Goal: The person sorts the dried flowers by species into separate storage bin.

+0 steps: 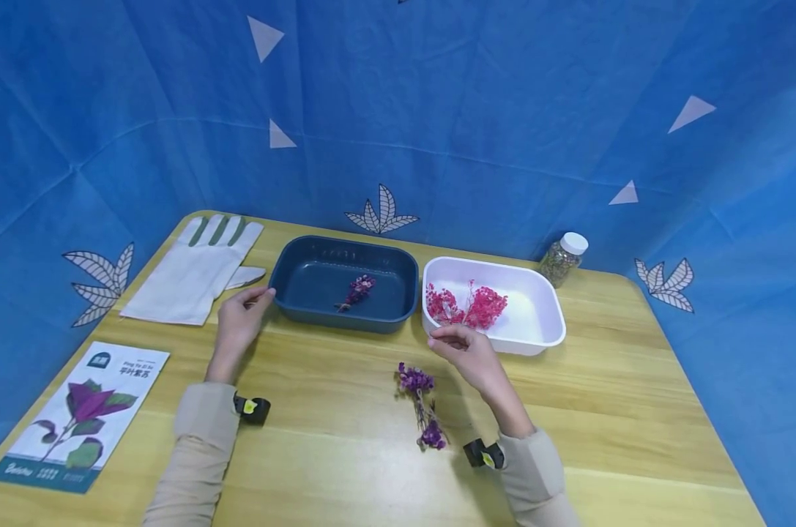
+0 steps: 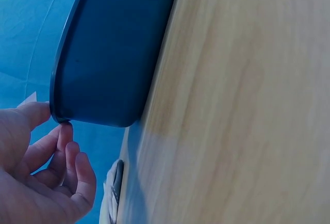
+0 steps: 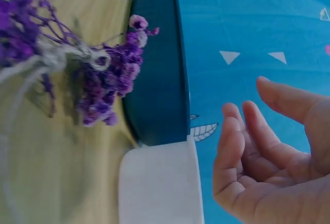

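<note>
At the left end of the dark blue basin point(image 1: 345, 319), my left hand point(image 1: 238, 322) pinches the rim between thumb and fingertip; the left wrist view shows this grip on the basin's corner. One small bunch of purple dried flowers point(image 1: 359, 289) lies inside the basin. My right hand point(image 1: 466, 355) hovers by the front edge of the white basin point(image 1: 534, 311), fingers loosely bent and holding nothing. Pinkish-red dried flowers point(image 1: 486, 307) lie in the white basin's left half. On the table below the basins are more purple dried flowers point(image 1: 415, 379), tied with string in the right wrist view.
A white glove with green stripes point(image 1: 196, 274) lies at the back left. In front of it is a seed packet point(image 1: 84, 417) with a purple leaf picture. A white-capped jar point(image 1: 561, 260) stands behind the white basin. Blue cloth point(image 1: 477, 110) hangs behind the table.
</note>
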The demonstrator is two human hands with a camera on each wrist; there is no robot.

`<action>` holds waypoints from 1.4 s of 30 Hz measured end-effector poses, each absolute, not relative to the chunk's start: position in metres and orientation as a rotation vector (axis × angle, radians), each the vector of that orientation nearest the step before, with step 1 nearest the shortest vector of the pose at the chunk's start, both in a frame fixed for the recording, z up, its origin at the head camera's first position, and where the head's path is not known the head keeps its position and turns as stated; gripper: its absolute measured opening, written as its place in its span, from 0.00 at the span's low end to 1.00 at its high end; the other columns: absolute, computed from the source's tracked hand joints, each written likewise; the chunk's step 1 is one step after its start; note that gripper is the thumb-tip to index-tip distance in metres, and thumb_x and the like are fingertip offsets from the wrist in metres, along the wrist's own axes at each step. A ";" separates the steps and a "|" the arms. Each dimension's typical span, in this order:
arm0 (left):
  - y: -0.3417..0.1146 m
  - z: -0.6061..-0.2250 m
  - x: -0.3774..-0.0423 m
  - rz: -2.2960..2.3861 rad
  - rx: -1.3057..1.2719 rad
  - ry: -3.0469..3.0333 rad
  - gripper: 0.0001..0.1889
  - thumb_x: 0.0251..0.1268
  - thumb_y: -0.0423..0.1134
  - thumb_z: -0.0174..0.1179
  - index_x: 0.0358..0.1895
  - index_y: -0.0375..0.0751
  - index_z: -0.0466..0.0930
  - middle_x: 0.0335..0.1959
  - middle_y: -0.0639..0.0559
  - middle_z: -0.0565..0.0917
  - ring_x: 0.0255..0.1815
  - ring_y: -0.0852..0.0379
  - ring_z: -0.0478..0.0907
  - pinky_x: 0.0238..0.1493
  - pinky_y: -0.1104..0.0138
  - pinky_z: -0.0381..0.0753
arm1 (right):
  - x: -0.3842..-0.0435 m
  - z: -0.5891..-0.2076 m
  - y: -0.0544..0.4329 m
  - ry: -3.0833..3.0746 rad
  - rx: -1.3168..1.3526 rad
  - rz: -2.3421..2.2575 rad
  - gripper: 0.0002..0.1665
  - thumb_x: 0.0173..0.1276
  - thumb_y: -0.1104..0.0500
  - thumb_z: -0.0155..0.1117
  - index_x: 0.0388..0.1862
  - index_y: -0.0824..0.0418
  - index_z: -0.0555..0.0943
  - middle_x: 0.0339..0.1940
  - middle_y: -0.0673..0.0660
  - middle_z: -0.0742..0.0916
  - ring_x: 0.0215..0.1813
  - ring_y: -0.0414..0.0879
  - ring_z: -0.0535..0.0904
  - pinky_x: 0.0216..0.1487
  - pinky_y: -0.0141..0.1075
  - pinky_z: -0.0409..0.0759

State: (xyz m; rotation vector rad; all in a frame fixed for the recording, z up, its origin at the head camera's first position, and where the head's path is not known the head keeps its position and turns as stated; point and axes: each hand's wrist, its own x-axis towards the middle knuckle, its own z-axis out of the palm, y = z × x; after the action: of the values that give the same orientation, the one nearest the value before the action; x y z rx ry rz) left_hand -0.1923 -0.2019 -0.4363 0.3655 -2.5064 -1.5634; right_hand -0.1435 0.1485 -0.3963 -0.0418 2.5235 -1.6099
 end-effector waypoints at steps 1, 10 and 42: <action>-0.202 -0.436 -0.192 -1.564 0.364 -2.505 0.25 0.70 0.50 0.52 0.58 0.32 0.76 0.51 0.37 0.81 0.44 0.56 0.74 0.39 0.75 0.71 | -0.141 -0.398 0.150 2.516 -0.045 -1.603 0.16 0.64 0.60 0.65 0.48 0.69 0.80 0.43 0.59 0.86 0.44 0.46 0.81 0.48 0.39 0.78; -0.202 -0.436 -0.193 -1.579 0.353 -2.500 0.24 0.71 0.48 0.52 0.58 0.31 0.76 0.53 0.36 0.80 0.49 0.51 0.75 0.43 0.71 0.71 | -0.121 -0.411 0.157 2.422 -0.021 -1.568 0.18 0.63 0.62 0.65 0.49 0.71 0.78 0.39 0.58 0.86 0.41 0.46 0.80 0.45 0.39 0.78; -0.205 -0.440 -0.195 -1.580 0.322 -2.516 0.25 0.71 0.50 0.51 0.59 0.32 0.75 0.54 0.36 0.79 0.50 0.48 0.74 0.44 0.69 0.71 | -0.086 -0.436 0.154 2.532 0.029 -1.190 0.19 0.49 0.60 0.76 0.35 0.65 0.77 0.24 0.53 0.76 0.26 0.44 0.69 0.29 0.35 0.69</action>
State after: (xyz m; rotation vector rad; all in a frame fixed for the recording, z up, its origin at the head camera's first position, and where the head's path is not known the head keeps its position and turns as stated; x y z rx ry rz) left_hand -0.1950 -0.2045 -0.4399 0.3218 -2.5162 -1.5800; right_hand -0.0857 0.1539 -0.4360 0.0289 2.5322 -1.1901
